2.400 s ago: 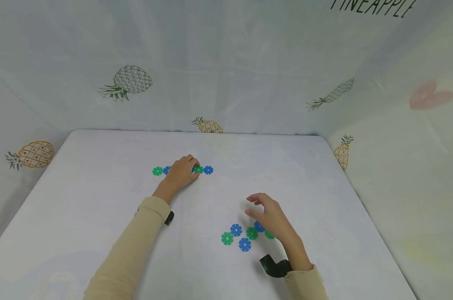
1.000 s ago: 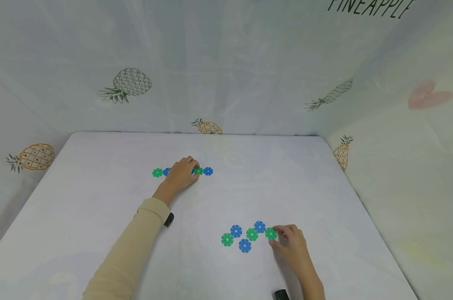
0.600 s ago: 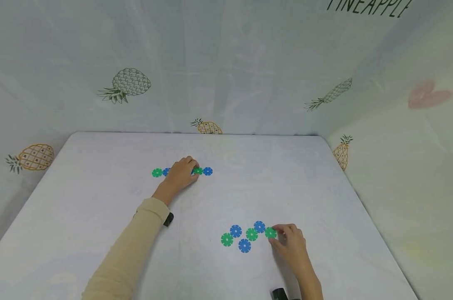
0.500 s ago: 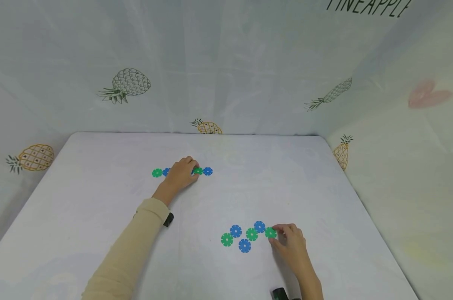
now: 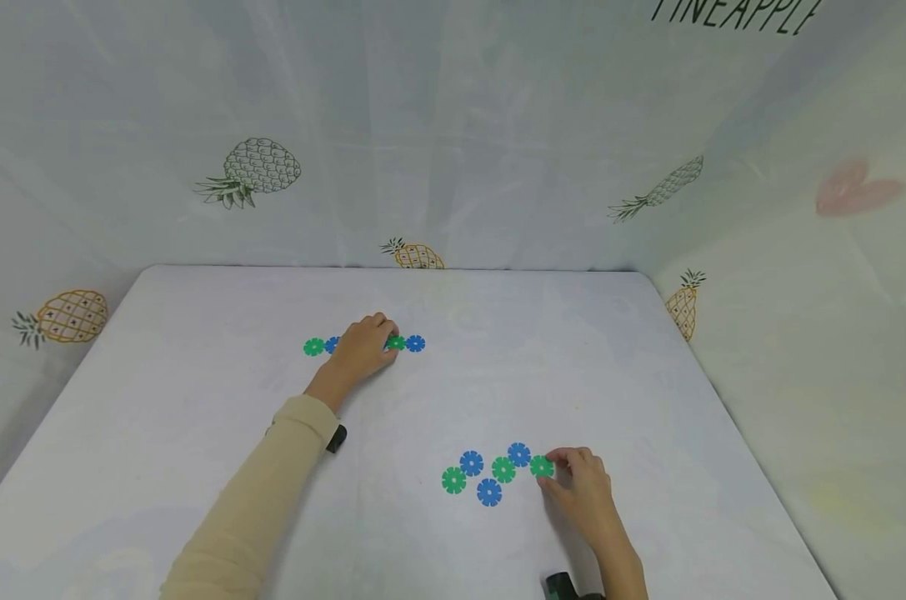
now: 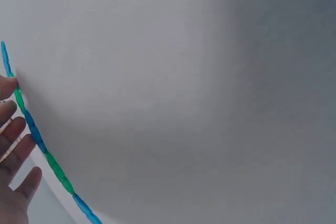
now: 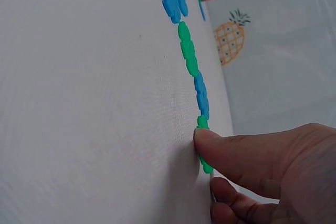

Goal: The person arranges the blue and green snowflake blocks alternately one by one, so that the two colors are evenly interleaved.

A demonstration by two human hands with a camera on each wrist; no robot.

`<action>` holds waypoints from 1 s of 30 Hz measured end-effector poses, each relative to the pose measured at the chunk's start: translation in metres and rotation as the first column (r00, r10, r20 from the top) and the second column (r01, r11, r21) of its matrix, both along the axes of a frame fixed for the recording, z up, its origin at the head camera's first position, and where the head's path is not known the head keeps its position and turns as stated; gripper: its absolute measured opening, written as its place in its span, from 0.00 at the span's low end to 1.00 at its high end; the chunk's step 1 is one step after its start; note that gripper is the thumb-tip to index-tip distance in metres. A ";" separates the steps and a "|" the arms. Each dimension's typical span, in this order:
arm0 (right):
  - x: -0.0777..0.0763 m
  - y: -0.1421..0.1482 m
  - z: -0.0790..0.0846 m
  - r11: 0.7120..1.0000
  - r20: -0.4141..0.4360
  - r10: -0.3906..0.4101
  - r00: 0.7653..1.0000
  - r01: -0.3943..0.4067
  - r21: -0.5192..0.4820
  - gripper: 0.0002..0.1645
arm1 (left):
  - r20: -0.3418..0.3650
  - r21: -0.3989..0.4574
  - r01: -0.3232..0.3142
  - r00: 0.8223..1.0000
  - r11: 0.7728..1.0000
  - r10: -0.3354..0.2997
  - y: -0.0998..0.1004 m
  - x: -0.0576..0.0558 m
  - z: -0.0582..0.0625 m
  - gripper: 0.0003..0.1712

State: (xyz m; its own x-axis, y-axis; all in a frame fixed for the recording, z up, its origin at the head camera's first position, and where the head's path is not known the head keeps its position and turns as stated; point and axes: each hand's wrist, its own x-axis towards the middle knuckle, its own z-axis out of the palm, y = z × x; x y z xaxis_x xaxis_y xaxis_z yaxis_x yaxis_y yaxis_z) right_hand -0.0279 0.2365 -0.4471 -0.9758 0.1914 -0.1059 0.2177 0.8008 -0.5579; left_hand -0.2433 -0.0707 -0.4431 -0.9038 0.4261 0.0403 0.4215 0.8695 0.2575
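The left hand (image 5: 358, 346) is gripping the far disc row (image 5: 397, 342); the right hand (image 5: 588, 496) is pinching a near green disc (image 5: 541, 466) — the rightmost.

In the row (image 5: 416, 343) under the left grip (image 5: 361, 348), green alternates with blue. The disc (image 5: 541, 466) at the right grip (image 5: 588, 496) is green, with blue and green discs (image 5: 489, 492) leftward. Beyond both, the pale cloth (image 5: 468, 125) bears orange and dark-green pineapples (image 5: 73, 316).

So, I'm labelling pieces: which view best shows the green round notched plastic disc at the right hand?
Head view: the green disc shows its round face. Right wrist view: nearly edge-on, partly behind the thumb. Left wrist view: not visible.
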 end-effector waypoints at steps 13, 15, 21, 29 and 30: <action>0.000 0.000 -0.004 1.000 0.010 -0.021 1.000 0.021 -0.012 0.19 | 0.006 -0.021 0.060 0.998 0.998 -0.060 0.012 -0.002 0.007 0.22; -0.001 0.000 -0.004 1.000 0.007 -0.018 1.000 0.019 -0.012 0.19 | 0.016 -0.007 0.063 0.998 0.998 -0.063 0.014 -0.002 0.007 0.23; 0.000 0.001 -0.004 1.000 0.007 -0.019 1.000 0.020 -0.015 0.19 | 0.006 0.005 0.078 0.997 0.997 -0.078 0.021 -0.003 0.005 0.23; 0.000 0.001 -0.005 1.000 -0.006 -0.017 1.000 0.017 -0.010 0.19 | -0.029 0.002 0.088 0.996 0.996 -0.088 0.026 -0.004 0.001 0.21; 0.000 0.001 -0.005 1.000 -0.008 -0.017 1.000 0.017 -0.009 0.19 | -0.028 -0.001 0.086 0.996 0.996 -0.086 0.027 -0.003 0.001 0.20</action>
State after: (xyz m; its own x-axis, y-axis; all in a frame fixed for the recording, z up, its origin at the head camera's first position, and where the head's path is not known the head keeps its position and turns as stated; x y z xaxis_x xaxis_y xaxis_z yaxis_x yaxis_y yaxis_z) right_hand -0.0280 0.2376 -0.4521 -0.9732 0.2067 -0.1003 0.2266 0.7921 -0.5667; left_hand -0.2468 -0.0441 -0.4422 -0.8621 0.5025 0.0649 0.5020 0.8296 0.2444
